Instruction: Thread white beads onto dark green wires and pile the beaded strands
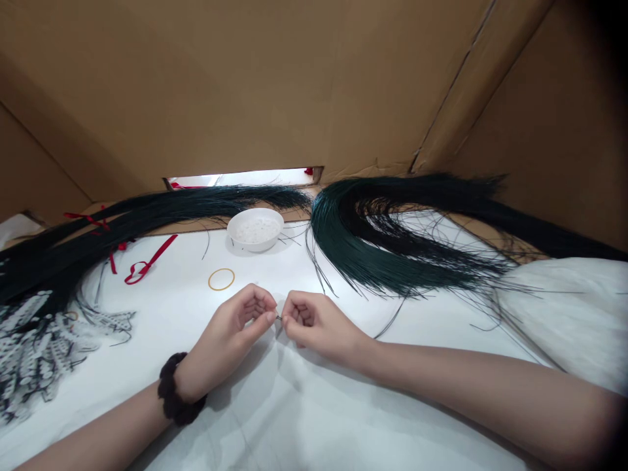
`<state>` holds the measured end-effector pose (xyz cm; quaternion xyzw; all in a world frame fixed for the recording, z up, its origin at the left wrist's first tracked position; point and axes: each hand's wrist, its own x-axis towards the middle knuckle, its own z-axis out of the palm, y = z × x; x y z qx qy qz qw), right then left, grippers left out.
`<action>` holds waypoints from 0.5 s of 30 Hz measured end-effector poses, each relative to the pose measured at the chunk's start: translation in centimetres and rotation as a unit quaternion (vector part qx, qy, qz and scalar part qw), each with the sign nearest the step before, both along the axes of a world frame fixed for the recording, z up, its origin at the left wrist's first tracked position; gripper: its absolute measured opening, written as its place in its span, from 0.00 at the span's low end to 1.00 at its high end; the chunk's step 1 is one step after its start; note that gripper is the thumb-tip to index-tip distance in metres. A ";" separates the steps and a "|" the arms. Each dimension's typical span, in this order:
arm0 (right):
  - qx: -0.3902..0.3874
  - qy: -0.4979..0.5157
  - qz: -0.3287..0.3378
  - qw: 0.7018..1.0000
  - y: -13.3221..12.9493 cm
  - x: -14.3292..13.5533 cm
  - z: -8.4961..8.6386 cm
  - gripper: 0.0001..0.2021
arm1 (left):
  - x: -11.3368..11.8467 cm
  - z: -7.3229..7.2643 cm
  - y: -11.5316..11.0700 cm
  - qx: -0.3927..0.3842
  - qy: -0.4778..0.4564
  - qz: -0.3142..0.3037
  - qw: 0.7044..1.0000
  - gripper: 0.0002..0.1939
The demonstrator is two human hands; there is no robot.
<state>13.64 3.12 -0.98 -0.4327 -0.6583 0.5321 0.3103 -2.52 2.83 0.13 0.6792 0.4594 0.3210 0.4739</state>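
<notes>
My left hand (240, 324) and my right hand (324, 327) meet over the white surface, thumb and fingertips pinched together on each. Between the fingertips shows a short piece of thin dark strand (279, 318), which both hands hold. Its ends are hidden by my fingers, so I cannot tell whether it is knotted. Just beyond my hands stands a shallow white bowl (255, 243) with small whitish pieces in it. A yellow rubber band (221, 279) lies flat beyond my left hand. Past my right hand curves a thick bundle of dark green strands (353, 255).
At the left lies another dark bundle (161, 208), with red ribbon (147, 267) near it and a pile of white-tipped strands (39, 353). A cardboard wall (245, 85) with a low slot closes the back. White sheeting (569, 307) bulges at the right.
</notes>
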 end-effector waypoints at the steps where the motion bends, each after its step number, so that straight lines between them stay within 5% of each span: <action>1: 0.001 0.000 0.001 1.000 0.0 0.0 0.1 0.01 | -0.1 -0.1 -0.1 0.022 0.011 -0.001 1.000 0.03; 6: 0.023 -0.003 0.012 1.000 -0.1 0.1 0.2 0.02 | -0.3 -0.1 -0.3 0.090 0.058 -0.013 0.994 0.02; 12: 0.056 -0.019 0.015 0.998 -0.2 0.2 0.2 0.02 | -0.1 0.0 -0.1 -0.004 -0.022 -0.014 1.000 0.03; 15: 0.054 -0.021 0.015 0.998 -0.2 0.1 0.2 0.02 | -0.1 0.0 -0.1 0.011 -0.010 -0.015 1.000 0.02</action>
